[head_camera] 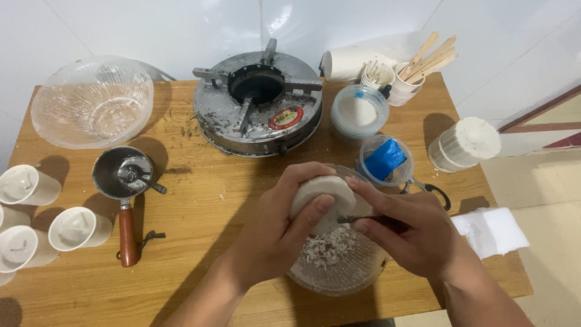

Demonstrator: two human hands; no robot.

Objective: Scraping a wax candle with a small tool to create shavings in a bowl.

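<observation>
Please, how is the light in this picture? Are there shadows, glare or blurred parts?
Head view: the light is soft and even; the white cups and small metal pan throw short dark shadows on the wooden table; mild glare shows on the white wall tiles; the left hand and right hand look slightly soft; the table edges bend a little, as under a wide lens.

Hidden or cut off:
- White block (321, 197): lower part covered by left hand (275, 233).
- Metal tool (363, 219): handle buried in right hand (411, 233); kind unclear.
- Glass bowl (339, 272): near rim behind both hands.
- White cups (24, 209): partly cropped by the left edge.
- Scissors (433, 191): blades hidden behind container (385, 160).
- Both forearms: cut by bottom edge.
</observation>
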